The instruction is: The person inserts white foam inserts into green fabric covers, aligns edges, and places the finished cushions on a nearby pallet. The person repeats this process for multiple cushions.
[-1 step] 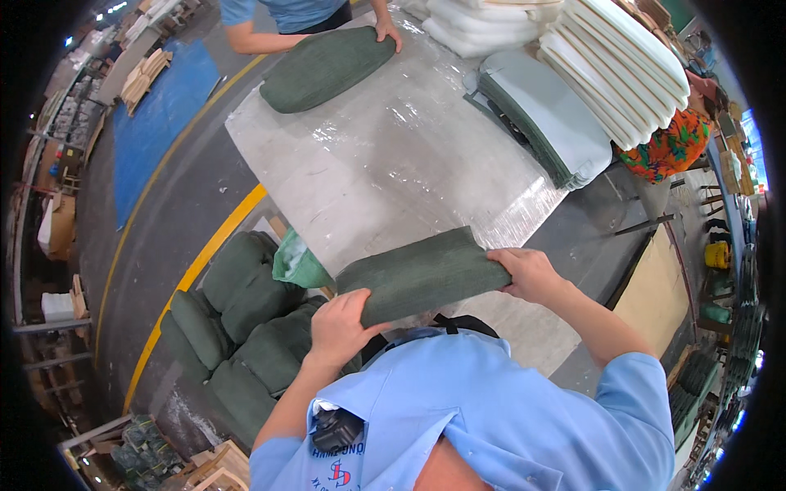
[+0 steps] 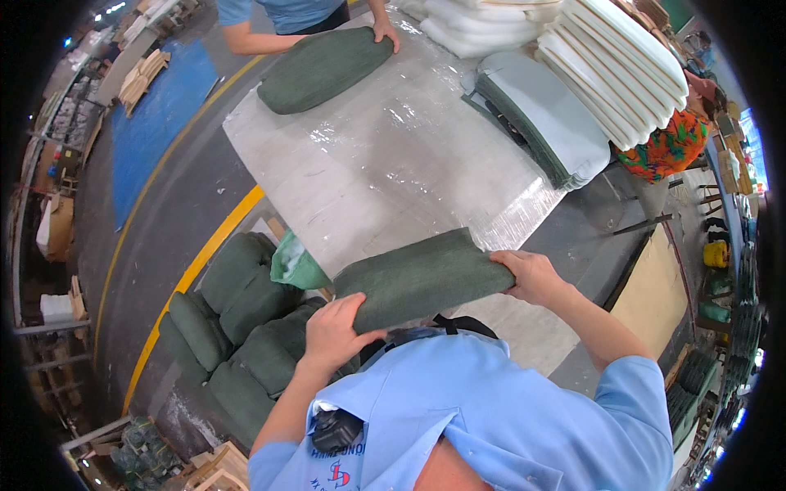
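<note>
A dark green fabric cushion [image 2: 422, 282] spans the space between my hands, held by its two ends at the near edge of the plastic-wrapped table [image 2: 344, 188]. My left hand [image 2: 334, 331] is closed on its left end, thumb toward my body. At the other end, my right hand [image 2: 532, 277] grips the right corner, its fingertips partly hidden by the fabric. Across the table lies a similar green cushion [image 2: 327, 72], with a co-worker's hand [image 2: 386, 34] on its right end.
Several green cushions [image 2: 254, 344] are heaped on the floor at my left, beside a light green sack [image 2: 296, 263]. A stack of green covers with pale tops [image 2: 548, 114] stands on the table's right, near white foam pads [image 2: 610, 74] and white padding [image 2: 483, 29].
My hands have moved very slightly apart on the cushion, the left one a little to the left, the right one a little to the right. The co-worker's cushion looks almost unmoved.
</note>
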Demonstrator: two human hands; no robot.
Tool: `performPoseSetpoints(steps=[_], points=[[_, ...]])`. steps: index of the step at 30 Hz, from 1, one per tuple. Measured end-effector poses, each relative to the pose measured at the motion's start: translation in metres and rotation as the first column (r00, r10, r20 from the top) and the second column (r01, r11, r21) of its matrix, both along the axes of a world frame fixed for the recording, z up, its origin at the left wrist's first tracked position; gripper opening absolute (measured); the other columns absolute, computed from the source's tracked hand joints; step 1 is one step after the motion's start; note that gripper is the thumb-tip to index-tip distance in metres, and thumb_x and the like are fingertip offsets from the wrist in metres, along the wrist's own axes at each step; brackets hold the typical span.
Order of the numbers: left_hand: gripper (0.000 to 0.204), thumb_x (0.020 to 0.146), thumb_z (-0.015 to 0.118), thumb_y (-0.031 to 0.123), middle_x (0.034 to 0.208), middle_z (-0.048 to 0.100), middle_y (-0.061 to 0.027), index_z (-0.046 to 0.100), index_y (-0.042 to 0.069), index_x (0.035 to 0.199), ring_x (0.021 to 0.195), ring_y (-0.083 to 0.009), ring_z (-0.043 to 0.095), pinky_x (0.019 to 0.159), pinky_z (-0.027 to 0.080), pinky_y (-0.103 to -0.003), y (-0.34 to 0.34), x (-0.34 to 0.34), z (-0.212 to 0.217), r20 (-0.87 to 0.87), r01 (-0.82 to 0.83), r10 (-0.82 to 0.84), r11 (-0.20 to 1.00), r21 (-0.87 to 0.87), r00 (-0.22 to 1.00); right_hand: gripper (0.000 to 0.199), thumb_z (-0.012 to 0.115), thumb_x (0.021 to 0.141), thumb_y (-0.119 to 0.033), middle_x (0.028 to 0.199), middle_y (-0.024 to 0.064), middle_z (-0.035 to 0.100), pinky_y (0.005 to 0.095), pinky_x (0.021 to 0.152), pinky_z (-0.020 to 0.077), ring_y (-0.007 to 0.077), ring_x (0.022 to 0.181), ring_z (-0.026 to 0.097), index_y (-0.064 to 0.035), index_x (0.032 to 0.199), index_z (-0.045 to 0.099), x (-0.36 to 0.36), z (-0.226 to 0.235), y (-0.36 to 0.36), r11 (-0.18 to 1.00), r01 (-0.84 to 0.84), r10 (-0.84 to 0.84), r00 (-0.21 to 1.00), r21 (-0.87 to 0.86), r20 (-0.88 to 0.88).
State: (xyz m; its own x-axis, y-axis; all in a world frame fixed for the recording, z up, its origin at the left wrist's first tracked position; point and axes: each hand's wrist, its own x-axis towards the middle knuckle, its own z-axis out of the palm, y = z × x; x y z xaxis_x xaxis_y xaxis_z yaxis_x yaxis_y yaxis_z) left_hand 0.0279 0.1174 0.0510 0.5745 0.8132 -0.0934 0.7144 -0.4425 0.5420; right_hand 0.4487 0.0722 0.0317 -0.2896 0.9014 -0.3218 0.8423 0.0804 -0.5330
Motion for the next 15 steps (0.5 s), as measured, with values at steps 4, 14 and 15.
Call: performPoseSetpoints(steps=[4,14,15], points=[[0.059,0.100,0.071,0.035,0.158,0.053,-0.0219,0.061,0.000,0.146,0.150,-0.0342,0.048,0.123,0.038,-0.039,-0.020,-0.070,-0.029,0.247,0.030,0.120,0.848,-0.529,0.962,0.093,0.090,0.085,-0.035,0.148,0.0168,0.062,0.0428,0.100,0.0570,0.0284,0.124,0.069,-0.0101,0.160,0.042,0.051,0.003,-0.015,0.722,0.129,-0.472,0.810,-0.680,-0.348],[0.063,0.112,0.051,0.031,0.172,0.032,-0.0201,0.036,-0.001,0.164,0.158,-0.0286,0.032,0.127,0.026,-0.035,-0.027,-0.070,-0.079,-0.178,-0.479,0.825,0.124,-0.869,0.536,0.069,0.052,0.109,-0.054,0.130,0.0179,0.067,0.0438,0.075,0.0628,0.0289,0.102,0.072,-0.0012,0.153,0.047,-0.012,-0.025,0.037,0.327,0.353,-0.642,0.764,-0.877,0.068],[0.063,0.112,0.051,0.031,0.172,0.033,-0.0191,0.036,-0.001,0.164,0.158,-0.0280,0.033,0.127,0.027,-0.035,-0.024,-0.070,-0.083,-0.178,-0.476,0.827,0.118,-0.872,0.532,0.069,0.051,0.109,-0.055,0.128,0.0185,0.068,0.0455,0.075,0.0624,0.0299,0.103,0.072,0.0000,0.150,0.051,-0.014,-0.031,0.044,0.332,0.364,-0.602,0.792,-0.870,0.102]])
